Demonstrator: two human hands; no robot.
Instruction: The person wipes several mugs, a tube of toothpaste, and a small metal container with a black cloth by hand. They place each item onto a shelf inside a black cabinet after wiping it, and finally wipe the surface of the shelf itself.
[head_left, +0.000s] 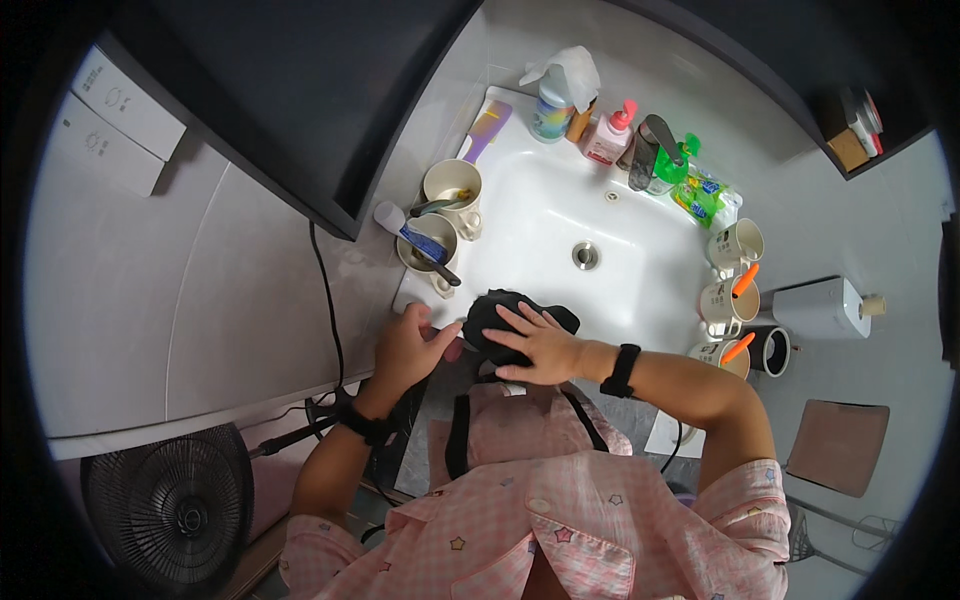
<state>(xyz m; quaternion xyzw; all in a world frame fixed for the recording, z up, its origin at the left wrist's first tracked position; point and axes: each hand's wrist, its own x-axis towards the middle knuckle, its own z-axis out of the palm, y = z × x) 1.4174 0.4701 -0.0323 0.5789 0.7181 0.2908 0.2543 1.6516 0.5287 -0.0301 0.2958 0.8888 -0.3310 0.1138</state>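
Note:
A bunched black cloth (487, 319) lies at the near edge of the white sink basin (547, 195), towards its left side. My right hand (536, 341) rests palm down on it with the fingers spread. Just left of the cloth is my left hand (420, 341), its thumb pointing at the cloth's edge and its other fingers curled; whether the fingertips touch the cloth I cannot tell. The metal drain (586, 256) lies beyond the cloth.
Mugs with a toothpaste tube (424, 244) and a purple comb (490, 131) line the left rim. A pink pump bottle (609, 139) and dark faucet (652, 146) stand behind. More mugs (729, 304) line the right; a black fan (172, 506) stands lower left.

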